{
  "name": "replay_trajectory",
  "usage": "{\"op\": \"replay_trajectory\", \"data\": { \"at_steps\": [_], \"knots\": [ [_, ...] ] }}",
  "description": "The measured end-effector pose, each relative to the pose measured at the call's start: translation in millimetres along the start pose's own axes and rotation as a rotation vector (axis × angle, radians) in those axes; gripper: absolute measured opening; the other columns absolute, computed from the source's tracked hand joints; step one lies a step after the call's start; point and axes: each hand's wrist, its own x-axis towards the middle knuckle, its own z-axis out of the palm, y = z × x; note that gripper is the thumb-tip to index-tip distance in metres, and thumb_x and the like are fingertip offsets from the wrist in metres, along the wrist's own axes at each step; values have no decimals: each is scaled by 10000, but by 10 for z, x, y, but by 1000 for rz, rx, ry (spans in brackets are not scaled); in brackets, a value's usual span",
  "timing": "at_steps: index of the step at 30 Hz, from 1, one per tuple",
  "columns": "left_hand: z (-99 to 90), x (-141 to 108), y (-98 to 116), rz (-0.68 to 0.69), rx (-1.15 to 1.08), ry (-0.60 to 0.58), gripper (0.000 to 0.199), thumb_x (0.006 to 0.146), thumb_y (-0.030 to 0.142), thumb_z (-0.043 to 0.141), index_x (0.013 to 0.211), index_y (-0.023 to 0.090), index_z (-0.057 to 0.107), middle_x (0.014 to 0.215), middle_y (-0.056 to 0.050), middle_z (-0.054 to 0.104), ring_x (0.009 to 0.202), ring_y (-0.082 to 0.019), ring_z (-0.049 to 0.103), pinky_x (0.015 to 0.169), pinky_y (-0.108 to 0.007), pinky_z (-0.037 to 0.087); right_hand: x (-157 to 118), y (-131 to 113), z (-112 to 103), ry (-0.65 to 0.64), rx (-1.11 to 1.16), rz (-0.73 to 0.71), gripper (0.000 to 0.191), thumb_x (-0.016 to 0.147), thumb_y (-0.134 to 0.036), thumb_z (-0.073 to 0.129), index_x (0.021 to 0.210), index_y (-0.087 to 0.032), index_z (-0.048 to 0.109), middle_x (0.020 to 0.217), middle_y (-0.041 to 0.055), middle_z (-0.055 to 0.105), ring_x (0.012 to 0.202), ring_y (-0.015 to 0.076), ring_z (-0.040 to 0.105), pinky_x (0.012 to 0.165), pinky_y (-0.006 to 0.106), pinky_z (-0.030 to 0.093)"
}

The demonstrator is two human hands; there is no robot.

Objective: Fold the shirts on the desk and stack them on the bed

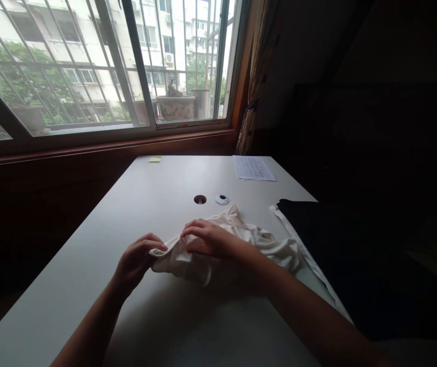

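Note:
A crumpled white garment [197, 267] lies across the middle of the table, partly lifted at its left side; its exact kind cannot be made out. My left hand [139, 257] is closed on the garment's left end, pinching the edge between thumb and fingers. Bent over the upper edge, my right hand [209, 238] grips the fabric a short way to the right. Loose folds spread to the right beneath my right forearm, which hides part of the garment.
The white table [107, 204] has a cable hole [200, 200] and a round white cap [222, 200] beyond the garment. Printed paper [254, 168] and yellow notes [155, 159] lie at the far edge. Dark cloth with a white border [298, 219] covers the right edge. A barred window [100, 66] stands behind.

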Motion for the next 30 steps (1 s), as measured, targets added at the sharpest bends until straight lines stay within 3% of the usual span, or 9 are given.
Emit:
{"op": "replay_trajectory", "data": {
  "at_steps": [4,8,11,15,22,25,28,30],
  "knots": [
    [-31,19,34,47,71,21,142,970,269,646,991,219,778,877,-46,617,742,-155,602,599,-247,463,107,152,144,1,-79,-77,132,904,-192,713,1034,-209,703,999,62,734,996,221,644,876,349,539],
    [-47,26,28,69,148,47,92,911,278,736,964,226,791,816,-28,616,696,-147,601,574,-238,468,-12,160,76,81,-168,-103,203,855,-110,681,1040,-193,679,930,59,717,882,204,624,812,324,507],
    [-64,18,36,119,272,53,98,835,261,826,925,230,805,774,-19,658,641,-133,613,555,-222,479,-204,93,-99,74,-307,-146,82,866,-118,650,898,-193,650,820,38,669,799,192,589,827,342,484],
    [-80,1,81,193,361,20,66,840,207,818,901,223,800,731,-6,664,590,-113,618,541,-201,488,-521,-4,-409,27,-493,-174,90,926,-158,610,845,-193,625,781,18,626,747,170,537,882,373,473],
    [-41,5,107,235,390,-77,123,877,142,768,981,206,750,757,9,623,558,-79,572,511,-181,453,-908,-239,-891,96,-637,-133,83,915,-157,635,849,-207,628,851,31,619,959,228,555,1057,511,447],
    [5,13,86,244,465,-138,149,877,145,773,1006,192,717,747,14,621,553,-77,550,519,-186,449,-1034,-320,-990,175,-586,-126,110,897,-127,655,864,-220,608,871,34,615,1037,254,563,1062,534,463],
    [26,20,60,286,580,-142,197,911,116,720,1089,200,709,754,16,617,570,-82,528,541,-199,446,-1154,-404,-984,251,-376,-91,149,905,-86,638,924,-223,584,927,47,609,1036,231,603,911,406,556],
    [11,30,46,326,647,-65,260,923,76,683,1142,215,705,796,4,629,638,-102,554,587,-213,465,-1206,-494,-906,274,-219,-52,188,900,-49,619,953,-225,578,945,46,605,962,195,629,808,326,565]
  ]
}}
